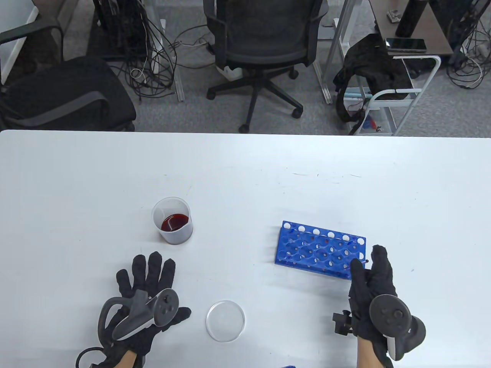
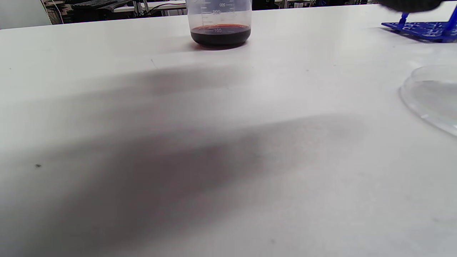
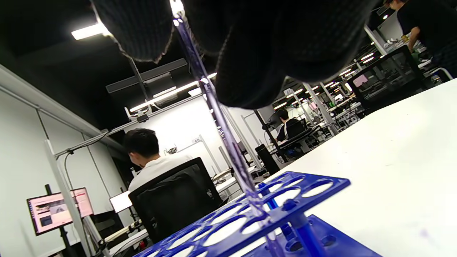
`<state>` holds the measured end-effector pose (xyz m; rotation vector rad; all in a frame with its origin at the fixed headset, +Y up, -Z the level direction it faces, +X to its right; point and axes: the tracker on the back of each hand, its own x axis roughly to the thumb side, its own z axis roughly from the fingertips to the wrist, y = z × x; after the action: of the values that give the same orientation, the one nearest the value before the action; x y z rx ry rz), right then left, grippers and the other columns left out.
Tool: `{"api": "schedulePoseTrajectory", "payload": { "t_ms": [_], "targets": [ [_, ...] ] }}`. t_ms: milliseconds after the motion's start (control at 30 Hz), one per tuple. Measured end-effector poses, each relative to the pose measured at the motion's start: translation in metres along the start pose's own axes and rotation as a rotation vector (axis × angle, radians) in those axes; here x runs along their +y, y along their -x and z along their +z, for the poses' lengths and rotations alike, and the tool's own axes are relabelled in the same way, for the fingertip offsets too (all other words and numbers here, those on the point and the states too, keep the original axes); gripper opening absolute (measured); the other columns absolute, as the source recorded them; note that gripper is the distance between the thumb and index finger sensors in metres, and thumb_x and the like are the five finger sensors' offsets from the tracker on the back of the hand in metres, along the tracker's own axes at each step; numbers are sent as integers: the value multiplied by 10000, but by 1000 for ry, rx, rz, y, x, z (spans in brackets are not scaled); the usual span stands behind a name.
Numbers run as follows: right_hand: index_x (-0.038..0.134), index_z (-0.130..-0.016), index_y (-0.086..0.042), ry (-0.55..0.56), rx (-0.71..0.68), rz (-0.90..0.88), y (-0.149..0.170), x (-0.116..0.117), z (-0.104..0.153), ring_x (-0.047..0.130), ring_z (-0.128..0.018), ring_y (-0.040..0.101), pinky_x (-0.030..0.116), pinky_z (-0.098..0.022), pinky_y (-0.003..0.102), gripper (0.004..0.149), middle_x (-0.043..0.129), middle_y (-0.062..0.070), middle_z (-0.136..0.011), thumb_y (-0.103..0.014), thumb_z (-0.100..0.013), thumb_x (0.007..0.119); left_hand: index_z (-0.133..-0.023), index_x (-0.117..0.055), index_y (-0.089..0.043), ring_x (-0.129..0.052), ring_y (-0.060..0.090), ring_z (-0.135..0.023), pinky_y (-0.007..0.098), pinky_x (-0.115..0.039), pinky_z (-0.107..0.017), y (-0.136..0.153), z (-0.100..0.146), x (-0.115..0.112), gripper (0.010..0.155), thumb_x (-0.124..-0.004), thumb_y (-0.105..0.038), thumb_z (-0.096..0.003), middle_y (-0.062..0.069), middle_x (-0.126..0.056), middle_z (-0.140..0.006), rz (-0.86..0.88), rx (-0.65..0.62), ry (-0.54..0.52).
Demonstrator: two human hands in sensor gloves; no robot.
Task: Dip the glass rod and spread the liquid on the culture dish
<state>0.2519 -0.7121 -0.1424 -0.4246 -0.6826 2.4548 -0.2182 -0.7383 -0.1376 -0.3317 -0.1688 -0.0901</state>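
Note:
A clear beaker (image 1: 172,221) with dark red liquid stands left of centre; it also shows in the left wrist view (image 2: 219,25). An empty clear culture dish (image 1: 225,321) lies near the front edge, seen at the right of the left wrist view (image 2: 432,96). A blue test tube rack (image 1: 320,250) stands at the right. My right hand (image 1: 369,276) pinches the top of a glass rod (image 3: 217,117) that stands in a rack hole (image 3: 264,214). My left hand (image 1: 147,291) lies flat and spread on the table, holding nothing.
Office chairs, cables and a cart stand beyond the table's far edge. A small black clamp (image 1: 342,322) sticks out beside my right wrist.

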Motion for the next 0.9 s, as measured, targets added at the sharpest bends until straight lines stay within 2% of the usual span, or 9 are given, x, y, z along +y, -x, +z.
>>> {"api": "schedulePoseTrajectory", "payload": {
  "t_ms": [67, 200, 367, 900],
  "targets": [
    [716, -976, -138, 10, 2, 6, 2, 3, -1, 989, -514, 181, 876, -341, 364, 473, 882, 125, -839, -379, -570, 731, -1166, -39, -194, -44, 587, -1089, 794, -200, -730, 0, 0, 0, 1110, -562, -801, -397, 227, 5, -1199, -3, -2, 6],
    [745, -942, -150, 28, -17, 32, 1, 5, -3, 997, -489, 155, 884, -328, 350, 443, 911, 98, -791, -377, -563, 745, -1165, -39, -196, -43, 585, -1089, 789, -203, -735, -1, -1, 0, 1107, -561, -800, -399, 224, 12, -1197, -3, -3, 18],
    [748, -941, -158, 27, -28, 33, 0, 5, -2, 995, -492, 158, 881, -332, 353, 438, 910, 99, -792, -378, -563, 749, -1164, -36, -196, -40, 585, -1089, 786, -197, -734, -1, 0, 0, 1109, -563, -800, -398, 224, 15, -1196, 1, -3, 13],
    [740, -949, -173, 146, -110, -44, -21, -28, 10, 983, -508, 165, 875, -343, 354, 433, 894, 96, -805, -385, -572, 742, -1164, -38, -195, -44, 581, -1092, 782, -198, -736, -4, 0, -1, 1106, -563, -799, -400, 223, 14, -1196, -5, -15, 9]
  ]
}}
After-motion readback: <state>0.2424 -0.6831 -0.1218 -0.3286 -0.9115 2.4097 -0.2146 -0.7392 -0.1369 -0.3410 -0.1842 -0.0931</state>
